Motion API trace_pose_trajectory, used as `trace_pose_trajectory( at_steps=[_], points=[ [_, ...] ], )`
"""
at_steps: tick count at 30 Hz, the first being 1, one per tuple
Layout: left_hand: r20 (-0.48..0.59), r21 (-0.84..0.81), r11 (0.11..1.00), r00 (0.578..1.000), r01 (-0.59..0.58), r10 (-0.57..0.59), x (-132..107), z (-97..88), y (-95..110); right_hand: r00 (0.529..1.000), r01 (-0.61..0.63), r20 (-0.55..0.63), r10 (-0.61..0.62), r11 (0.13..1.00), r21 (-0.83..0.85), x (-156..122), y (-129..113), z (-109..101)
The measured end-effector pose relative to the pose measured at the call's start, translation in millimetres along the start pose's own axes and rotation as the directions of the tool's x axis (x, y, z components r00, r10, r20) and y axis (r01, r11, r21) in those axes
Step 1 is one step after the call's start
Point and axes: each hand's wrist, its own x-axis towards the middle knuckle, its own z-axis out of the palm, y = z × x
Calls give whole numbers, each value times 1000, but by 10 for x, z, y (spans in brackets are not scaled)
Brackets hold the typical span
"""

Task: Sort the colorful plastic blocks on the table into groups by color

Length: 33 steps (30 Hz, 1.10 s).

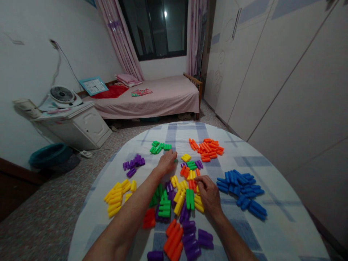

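A round table with a checked cloth [274, 224] carries plastic blocks sorted by colour: a green pile [160, 147], a purple pile [133, 164], a yellow pile [118, 196], an orange pile [207, 149] and a blue pile [242, 190]. A mixed heap [179, 203] lies in the middle. My left hand [166, 162] reaches toward the green pile, fingers curled; what they hold is hidden. My right hand [208, 193] rests on the mixed heap's right edge, fingers bent down onto yellow and orange blocks.
A bed with a pink cover [157, 96] stands behind the table under a dark window. A white cabinet [78, 125] with a small fan [62, 95] is at the left, a teal basin [47, 155] below it. Wardrobe doors [285, 72] line the right.
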Motion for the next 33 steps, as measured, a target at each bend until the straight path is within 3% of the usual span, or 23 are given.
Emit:
trace_pose_trajectory(
  at_steps=[4, 8, 15, 18, 20, 22, 25, 28, 33],
  points=[
    [-80, -21, 999, 996, 25, -27, -7, 62, -60, 1000, 1, 12, -1, 1000, -1, 8, -6, -5],
    [-120, -78, 995, 990, 64, -73, 50, 10, -159, 1000, 1, 19, -1, 1000, -2, 8, -9, -8],
    [-313, -40, 954, 903, 297, -294, 215, -267, -333, 999, -18, 35, 18, 1000, 0, -1, -8, -11],
    [-382, 9, 964, 892, 266, -243, 233, -264, -247, 999, -17, 39, 16, 1000, 11, 7, -7, -9],
    [-333, 19, 994, 938, 106, -94, 238, -183, -125, 999, -13, 39, 13, 1000, 15, 10, -3, -3],
    [-200, -12, 994, 974, -113, 108, 245, -69, 24, 999, -12, 41, 11, 1000, 12, 10, 3, 1],
    [-31, -72, 949, 952, -307, 306, 256, 67, 222, 999, -12, 41, 12, 1000, 7, 5, 13, 1],
    [27, -116, 942, 947, -314, 319, 255, 90, 302, 999, -10, 41, 10, 1000, 6, 1, 26, 0],
    [39, -120, 973, 978, -200, 206, 214, 24, 185, 999, -5, 40, 5, 1000, 6, 6, 32, 7]
  ],
)
